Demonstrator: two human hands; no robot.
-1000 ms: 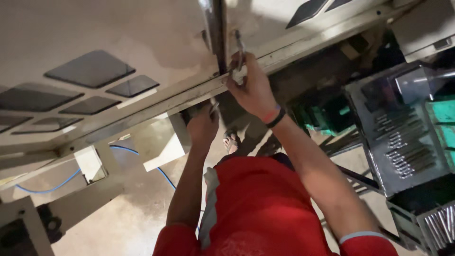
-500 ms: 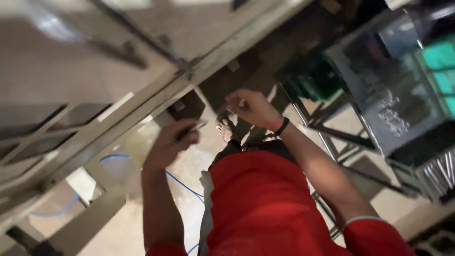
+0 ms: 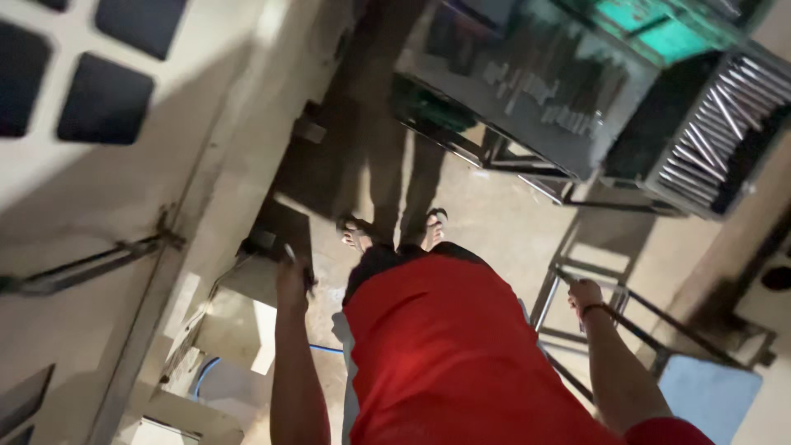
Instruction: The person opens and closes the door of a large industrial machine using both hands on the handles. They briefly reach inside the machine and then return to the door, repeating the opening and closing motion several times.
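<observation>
While both arms hang down, left hand [image 3: 291,284] grips thin dark tool [image 3: 298,262]; right hand [image 3: 584,294] loosely curled, empty.

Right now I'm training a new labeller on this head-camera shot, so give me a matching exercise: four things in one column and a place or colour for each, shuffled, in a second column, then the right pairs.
Things:
1. left hand
2. right hand
3. shirt
4. metal rack

Descriptions:
A. red, filling the lower middle
B. upper right corner, lined with pale rods
C. on a metal frame, a dark band at the wrist
D. holds a thin dark tool, left of the shirt

Pairs: 1-D, 2-C, 3-A, 4-B
</observation>
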